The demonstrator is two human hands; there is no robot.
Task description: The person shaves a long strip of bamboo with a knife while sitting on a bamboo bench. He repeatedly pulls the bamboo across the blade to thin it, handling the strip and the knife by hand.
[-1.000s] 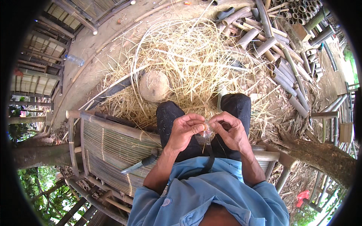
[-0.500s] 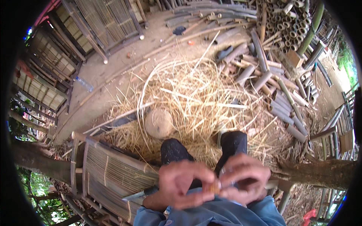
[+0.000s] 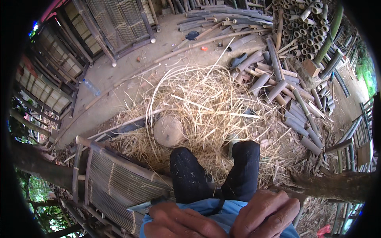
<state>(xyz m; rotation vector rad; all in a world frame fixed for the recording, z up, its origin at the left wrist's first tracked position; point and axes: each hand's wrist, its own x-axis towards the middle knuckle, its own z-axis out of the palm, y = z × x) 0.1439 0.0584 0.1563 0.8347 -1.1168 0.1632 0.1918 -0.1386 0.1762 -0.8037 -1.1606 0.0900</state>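
Both of my hands are drawn in close over my blue shirt (image 3: 232, 205) at the lower edge. My left hand (image 3: 180, 222) shows its back, the fingers bent and pressed together. Its fingertips are cut off or hidden. To the right, my right hand (image 3: 265, 214) is closed in the same way, knuckles up and fingers curled under. Whatever either hand holds, if anything, cannot be seen. Just left of my left hand, a knife (image 3: 141, 206) with a pale blade and dark handle rests on a slatted bamboo bench (image 3: 119, 178).
Beyond my knees lies a heap of pale bamboo strips (image 3: 206, 95) with a round wooden block (image 3: 168, 130). Cut bamboo tubes (image 3: 293, 119) are scattered to the right, and more are stacked behind. A plastic bottle (image 3: 91, 87) and a bamboo frame (image 3: 119, 27) are at the far left.
My hands have come down and back toward my body, slightly farther apart. The small orange-yellow thing pinched between their fingers earlier is out of sight now.
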